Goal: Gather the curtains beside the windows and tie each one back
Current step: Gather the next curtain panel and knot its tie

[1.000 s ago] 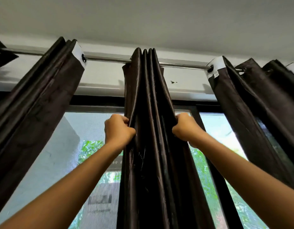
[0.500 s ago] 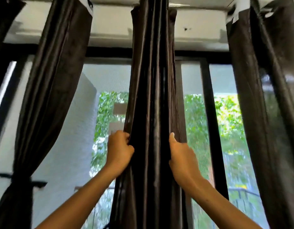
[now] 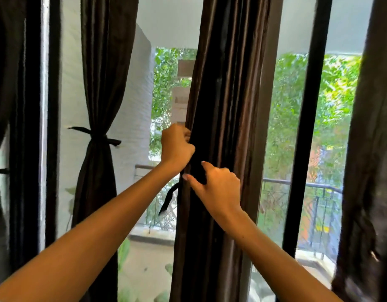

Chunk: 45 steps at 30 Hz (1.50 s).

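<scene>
A dark brown curtain (image 3: 227, 88) hangs gathered in folds in the middle of the window. My left hand (image 3: 176, 147) grips its left edge with curled fingers. Just below, my right hand (image 3: 216, 188) pinches a dark fold or band at the curtain's front between thumb and forefinger. A dark tie strap (image 3: 169, 198) dangles loose from the curtain's left edge under my left wrist. To the left, another brown curtain (image 3: 101, 73) is cinched at its waist by a knotted dark tie (image 3: 96, 136).
A third dark curtain (image 3: 371, 149) hangs loose along the right edge. A further one (image 3: 3, 105) sits at the far left beside black window frame posts (image 3: 308, 118). Beyond the glass are a balcony railing (image 3: 314, 192), a white wall and green trees.
The view has dropped from the curtain rod down to waist height. Both hands slid down the middle curtain; my right hand moved to its front and now pinches a dark fold.
</scene>
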Motion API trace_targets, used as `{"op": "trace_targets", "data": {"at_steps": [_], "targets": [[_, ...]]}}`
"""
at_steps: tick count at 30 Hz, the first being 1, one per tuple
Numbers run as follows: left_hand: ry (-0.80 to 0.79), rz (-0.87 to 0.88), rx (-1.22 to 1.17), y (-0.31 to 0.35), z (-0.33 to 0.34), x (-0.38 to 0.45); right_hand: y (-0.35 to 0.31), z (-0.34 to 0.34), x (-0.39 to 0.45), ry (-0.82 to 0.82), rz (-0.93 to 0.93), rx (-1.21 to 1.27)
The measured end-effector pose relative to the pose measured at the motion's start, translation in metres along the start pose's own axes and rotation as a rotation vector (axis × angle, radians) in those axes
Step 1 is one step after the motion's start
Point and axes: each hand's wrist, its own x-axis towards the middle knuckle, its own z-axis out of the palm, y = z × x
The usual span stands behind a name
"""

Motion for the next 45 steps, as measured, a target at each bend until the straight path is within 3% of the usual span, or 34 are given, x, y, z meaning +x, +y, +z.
{"op": "trace_targets", "data": {"at_steps": [1,3,7,10,14,18,21,26,30,39,45], "targets": [[-0.008,0.002,-0.023,0.001,-0.002,-0.003,-0.003,0.007,-0.003,-0.081,0.053,0.006],[-0.015,-0.011,-0.106,0.003,-0.005,-0.006,-0.003,0.016,-0.005,-0.075,0.144,0.04],[-0.055,-0.084,-0.415,-0.015,-0.007,-0.016,0.006,0.04,-0.01,0.11,0.244,0.171],[-0.045,-0.134,-0.416,-0.053,0.006,-0.027,0.018,0.051,-0.017,0.243,0.345,0.367],[-0.235,-0.217,-0.375,-0.095,0.032,-0.037,0.027,0.064,-0.025,0.288,0.452,0.562],[-0.379,-0.195,-0.48,-0.108,0.049,-0.038,0.028,0.074,-0.033,0.336,0.483,0.604],[-0.347,-0.203,-0.531,-0.119,0.056,-0.038,0.027,0.08,-0.04,0.394,0.512,0.552],[-0.25,-0.132,-0.487,-0.138,0.044,-0.041,0.017,0.1,-0.046,0.5,0.448,0.36],[-0.192,-0.045,-0.407,-0.158,0.029,-0.041,-0.012,0.132,-0.044,0.431,0.31,0.288],[-0.154,0.073,-0.396,-0.171,0.001,-0.044,-0.059,0.165,-0.031,0.318,0.216,0.467],[-0.141,-0.017,-0.414,-0.182,-0.003,-0.032,-0.058,0.168,-0.02,0.251,0.19,0.582]]}}
